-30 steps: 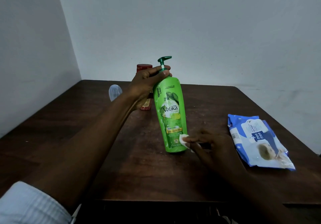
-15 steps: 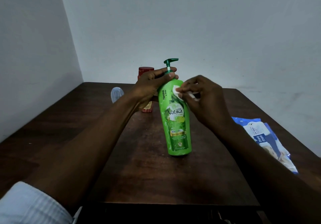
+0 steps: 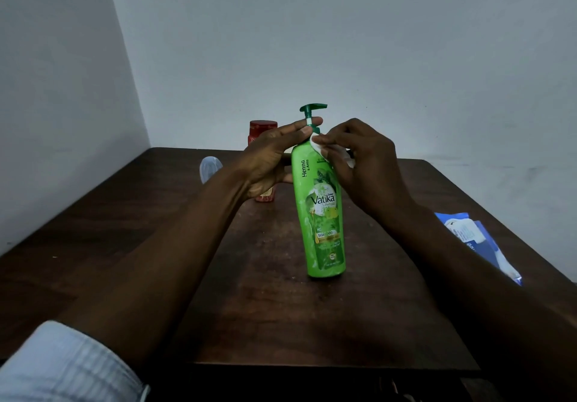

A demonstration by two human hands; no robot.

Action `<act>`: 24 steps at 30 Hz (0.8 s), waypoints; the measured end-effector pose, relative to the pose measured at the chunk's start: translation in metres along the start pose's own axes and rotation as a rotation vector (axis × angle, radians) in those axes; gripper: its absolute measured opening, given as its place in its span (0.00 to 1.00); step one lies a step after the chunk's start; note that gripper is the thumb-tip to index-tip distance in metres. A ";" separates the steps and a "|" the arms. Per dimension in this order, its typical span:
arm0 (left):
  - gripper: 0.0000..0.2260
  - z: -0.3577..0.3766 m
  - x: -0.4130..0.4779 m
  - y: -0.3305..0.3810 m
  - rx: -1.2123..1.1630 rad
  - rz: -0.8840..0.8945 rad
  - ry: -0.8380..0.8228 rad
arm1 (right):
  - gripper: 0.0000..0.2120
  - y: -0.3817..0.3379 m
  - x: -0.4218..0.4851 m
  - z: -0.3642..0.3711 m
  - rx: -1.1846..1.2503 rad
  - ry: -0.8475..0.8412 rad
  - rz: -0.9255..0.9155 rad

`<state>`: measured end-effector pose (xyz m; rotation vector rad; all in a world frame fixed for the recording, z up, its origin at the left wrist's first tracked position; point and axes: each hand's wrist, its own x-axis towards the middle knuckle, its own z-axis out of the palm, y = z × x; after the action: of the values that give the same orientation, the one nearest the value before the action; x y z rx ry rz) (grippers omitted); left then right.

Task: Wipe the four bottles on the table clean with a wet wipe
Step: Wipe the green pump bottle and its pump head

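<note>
Your table (image 3: 281, 323): dark wood, carries everything. Count: three bottles in view, one pack, one loose wipe

Green pump bottle (image 3: 324, 214): the biggest, stands upright mid-table, opaque, so fill level can't be read. Your left hand (image 3: 268, 161) grips it at the neck, fingers across just under the pump, thumb on the side

Wipes pack (image 3: 477, 239): blue and white, lies flat at the right edge, partly behind your right forearm; contents not visible

Red-capped bottle (image 3: 263, 128): far side, mostly hidden behind your left hand

Clear bottle (image 3: 209, 167): far left; contents unreadable

Wet wipe (image 3: 317, 145): small and white, pinched in your right hand (image 3: 365, 167), pressed on the green bottle's shoulder
</note>
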<state>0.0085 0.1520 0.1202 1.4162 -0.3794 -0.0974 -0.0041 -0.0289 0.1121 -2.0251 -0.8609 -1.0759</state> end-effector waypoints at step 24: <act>0.11 0.012 0.008 -0.003 0.072 -0.022 0.102 | 0.17 -0.004 -0.085 -0.013 -0.183 -0.360 -0.215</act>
<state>0.0129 0.1378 0.1204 1.4904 -0.2855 -0.0296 -0.0503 -0.0567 0.0454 -2.3666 -1.2247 -0.9436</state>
